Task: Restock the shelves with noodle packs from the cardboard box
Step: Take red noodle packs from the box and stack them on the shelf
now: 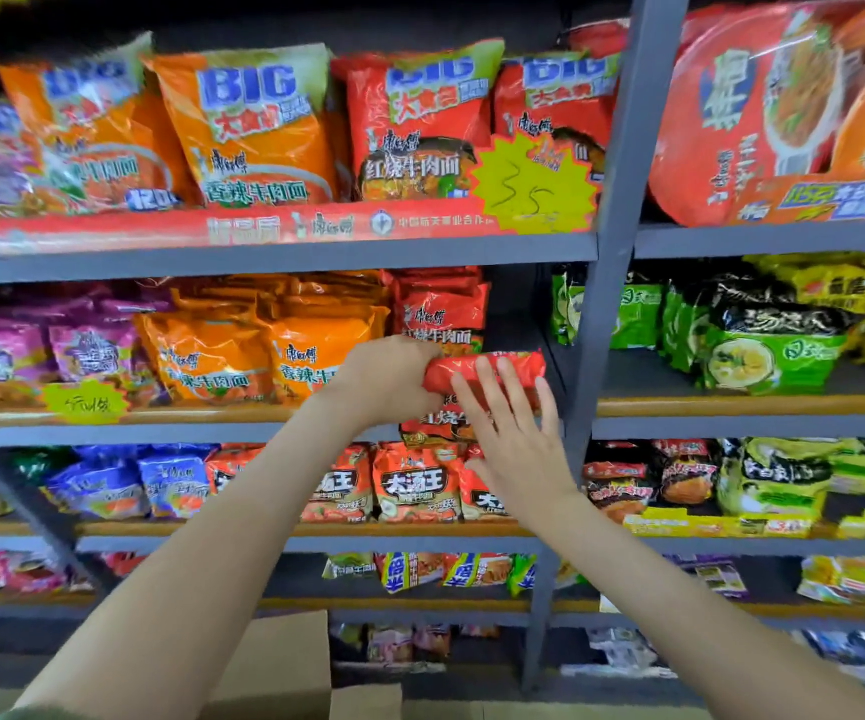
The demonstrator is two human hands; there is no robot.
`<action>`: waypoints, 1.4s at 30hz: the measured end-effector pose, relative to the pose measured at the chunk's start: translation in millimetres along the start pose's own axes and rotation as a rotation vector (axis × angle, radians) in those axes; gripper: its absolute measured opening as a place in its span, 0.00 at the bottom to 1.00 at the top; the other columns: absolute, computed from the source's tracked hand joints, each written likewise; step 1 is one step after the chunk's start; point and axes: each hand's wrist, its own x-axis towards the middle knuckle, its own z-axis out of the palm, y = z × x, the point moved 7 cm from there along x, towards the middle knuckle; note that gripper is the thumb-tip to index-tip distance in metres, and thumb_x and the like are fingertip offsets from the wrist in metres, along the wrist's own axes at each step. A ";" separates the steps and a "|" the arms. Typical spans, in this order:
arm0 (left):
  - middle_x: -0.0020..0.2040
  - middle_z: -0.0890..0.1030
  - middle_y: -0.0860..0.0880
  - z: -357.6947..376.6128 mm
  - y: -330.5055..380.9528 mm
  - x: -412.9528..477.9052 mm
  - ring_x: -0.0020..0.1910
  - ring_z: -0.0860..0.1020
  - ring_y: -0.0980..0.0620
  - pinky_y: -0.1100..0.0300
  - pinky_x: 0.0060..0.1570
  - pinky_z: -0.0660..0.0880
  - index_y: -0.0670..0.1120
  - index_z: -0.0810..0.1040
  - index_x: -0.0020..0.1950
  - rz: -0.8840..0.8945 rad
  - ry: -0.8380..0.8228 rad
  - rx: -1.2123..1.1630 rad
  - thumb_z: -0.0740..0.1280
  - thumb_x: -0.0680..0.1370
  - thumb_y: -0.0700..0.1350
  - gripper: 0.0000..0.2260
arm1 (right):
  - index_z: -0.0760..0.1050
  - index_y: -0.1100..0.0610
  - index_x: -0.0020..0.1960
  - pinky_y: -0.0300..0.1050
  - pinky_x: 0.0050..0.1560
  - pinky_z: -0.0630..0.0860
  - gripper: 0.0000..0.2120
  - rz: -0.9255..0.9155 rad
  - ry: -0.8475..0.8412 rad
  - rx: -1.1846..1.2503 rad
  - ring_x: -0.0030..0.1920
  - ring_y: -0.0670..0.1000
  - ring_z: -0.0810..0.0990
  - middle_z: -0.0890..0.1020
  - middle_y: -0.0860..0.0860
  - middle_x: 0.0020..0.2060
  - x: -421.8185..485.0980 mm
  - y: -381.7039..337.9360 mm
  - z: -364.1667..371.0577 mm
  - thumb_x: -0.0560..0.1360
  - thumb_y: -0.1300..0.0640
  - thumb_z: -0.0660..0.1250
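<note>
Left grip [394, 379]: fingers curled round the left end of a red noodle pack [493, 367], which is held level at the middle shelf [160, 433], just left of the grey upright post [596, 324].
Right grip [516, 439]: fingers straight and spread, fingertips over the pack's front, left of the post.
Orange packs [264, 356]: same shelf, farther left of the post.
Cardboard box [274, 667]: low down, left of the post's foot.

head view | worn at head height | faces forward, slightly down | close to grey shelf upright [612, 241] | single view
</note>
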 end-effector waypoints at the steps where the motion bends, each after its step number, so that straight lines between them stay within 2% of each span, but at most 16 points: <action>1: 0.41 0.79 0.53 -1.1 -6.6 3.6 0.42 0.77 0.50 0.60 0.36 0.69 0.49 0.77 0.49 -0.011 -0.007 -0.038 0.68 0.72 0.52 0.10 | 0.45 0.55 0.78 0.61 0.73 0.41 0.59 0.003 -0.022 -0.006 0.76 0.59 0.51 0.52 0.58 0.76 7.4 -4.7 4.7 0.61 0.41 0.78; 5: 0.31 0.77 0.53 1.4 -35.3 17.9 0.33 0.74 0.51 0.57 0.33 0.72 0.47 0.78 0.41 -0.038 -0.046 -0.213 0.71 0.69 0.50 0.08 | 0.42 0.54 0.78 0.64 0.72 0.37 0.64 0.011 -0.087 -0.037 0.76 0.62 0.47 0.50 0.59 0.77 36.9 -20.1 21.1 0.58 0.39 0.79; 7: 0.32 0.79 0.49 4.9 -46.7 25.2 0.33 0.76 0.51 0.54 0.35 0.74 0.45 0.79 0.42 -0.037 -0.083 -0.266 0.71 0.68 0.48 0.08 | 0.42 0.55 0.78 0.64 0.72 0.36 0.63 0.008 -0.083 -0.040 0.76 0.62 0.48 0.51 0.60 0.76 46.9 -25.4 25.8 0.58 0.43 0.79; 10: 0.33 0.80 0.47 8.7 -55.6 33.6 0.32 0.76 0.50 0.54 0.34 0.75 0.42 0.74 0.42 -0.017 -0.121 -0.317 0.71 0.69 0.48 0.11 | 0.44 0.55 0.78 0.64 0.72 0.37 0.62 0.012 -0.072 -0.043 0.76 0.62 0.50 0.52 0.61 0.76 56.2 -26.5 31.2 0.58 0.46 0.80; 13: 0.35 0.78 0.53 10.0 -54.6 37.8 0.36 0.76 0.53 0.56 0.36 0.74 0.47 0.77 0.46 0.043 -0.094 -0.279 0.69 0.72 0.50 0.08 | 0.43 0.55 0.78 0.64 0.72 0.37 0.61 0.024 -0.072 -0.049 0.76 0.62 0.49 0.53 0.61 0.75 59.8 -22.4 37.6 0.58 0.48 0.79; 15: 0.38 0.77 0.55 12.0 -53.2 38.3 0.39 0.76 0.52 0.59 0.34 0.70 0.48 0.77 0.52 0.064 -0.047 -0.250 0.67 0.74 0.52 0.10 | 0.43 0.55 0.78 0.65 0.72 0.37 0.61 0.031 -0.069 -0.045 0.76 0.62 0.49 0.53 0.61 0.75 61.0 -19.1 41.5 0.58 0.48 0.79; 20: 0.53 0.81 0.51 12.0 -55.0 39.1 0.51 0.78 0.49 0.57 0.45 0.75 0.49 0.77 0.60 0.096 0.123 -0.208 0.67 0.75 0.53 0.16 | 0.46 0.54 0.78 0.66 0.72 0.40 0.60 0.040 -0.055 -0.035 0.76 0.62 0.49 0.55 0.61 0.75 66.0 -14.1 45.2 0.57 0.47 0.80; 22: 0.53 0.81 0.51 14.3 -57.3 39.9 0.51 0.79 0.49 0.57 0.45 0.75 0.49 0.77 0.59 0.082 0.133 -0.213 0.66 0.74 0.53 0.16 | 0.47 0.53 0.78 0.66 0.72 0.41 0.60 0.029 -0.041 -0.025 0.76 0.61 0.49 0.55 0.60 0.75 66.4 -14.0 44.8 0.57 0.48 0.80; 26: 0.50 0.80 0.53 20.2 -57.4 36.8 0.49 0.78 0.51 0.60 0.40 0.73 0.50 0.78 0.58 0.051 0.090 -0.289 0.68 0.73 0.53 0.16 | 0.46 0.52 0.78 0.65 0.72 0.41 0.63 0.008 -0.032 0.005 0.76 0.60 0.47 0.52 0.59 0.76 62.6 -10.6 41.3 0.55 0.40 0.80; 28: 0.49 0.80 0.52 23.8 -51.4 33.9 0.49 0.77 0.51 0.60 0.39 0.71 0.49 0.78 0.57 0.073 0.065 -0.251 0.68 0.72 0.52 0.15 | 0.46 0.52 0.78 0.64 0.72 0.39 0.62 -0.018 -0.021 0.032 0.76 0.59 0.47 0.51 0.58 0.76 60.8 -6.7 36.5 0.56 0.40 0.80; 30: 0.48 0.80 0.52 25.9 -43.1 31.3 0.50 0.77 0.51 0.61 0.37 0.68 0.49 0.78 0.55 0.108 0.073 -0.193 0.68 0.72 0.51 0.13 | 0.49 0.53 0.78 0.62 0.72 0.42 0.56 -0.046 0.045 0.085 0.76 0.58 0.49 0.52 0.57 0.76 59.0 -1.8 26.6 0.61 0.42 0.78; 32: 0.52 0.80 0.52 25.6 -36.2 29.5 0.54 0.76 0.50 0.62 0.41 0.68 0.50 0.78 0.59 0.132 0.104 -0.180 0.68 0.73 0.51 0.15 | 0.54 0.54 0.75 0.59 0.72 0.49 0.44 -0.047 0.163 0.160 0.74 0.57 0.57 0.58 0.56 0.73 54.2 6.2 14.0 0.68 0.46 0.74; 34: 0.57 0.80 0.51 21.7 -31.9 28.5 0.58 0.75 0.50 0.61 0.47 0.70 0.50 0.76 0.64 0.130 0.148 -0.194 0.69 0.74 0.52 0.20 | 0.58 0.54 0.72 0.55 0.68 0.56 0.32 0.046 0.275 0.262 0.68 0.55 0.64 0.62 0.54 0.69 45.4 22.9 4.0 0.74 0.49 0.69; 36: 0.60 0.79 0.50 13.1 -25.6 27.0 0.60 0.74 0.49 0.58 0.53 0.72 0.49 0.75 0.66 0.144 0.210 -0.216 0.70 0.73 0.53 0.22 | 0.59 0.54 0.71 0.53 0.65 0.58 0.28 0.182 0.305 0.343 0.65 0.56 0.66 0.63 0.54 0.67 35.7 43.7 1.4 0.76 0.47 0.64; 39: 0.59 0.80 0.50 5.4 -5.3 25.3 0.59 0.75 0.48 0.56 0.54 0.72 0.48 0.75 0.66 0.231 0.234 -0.188 0.70 0.73 0.53 0.23 | 0.57 0.53 0.73 0.50 0.67 0.53 0.34 0.241 0.231 0.380 0.67 0.56 0.63 0.61 0.54 0.69 27.5 66.5 2.9 0.73 0.41 0.64; 42: 0.57 0.80 0.50 6.5 15.0 25.0 0.57 0.76 0.49 0.56 0.52 0.73 0.48 0.76 0.63 0.285 0.206 -0.177 0.71 0.72 0.53 0.21 | 0.54 0.50 0.75 0.50 0.70 0.50 0.45 0.290 0.135 0.506 0.72 0.54 0.57 0.57 0.51 0.72 21.5 88.4 1.5 0.66 0.39 0.73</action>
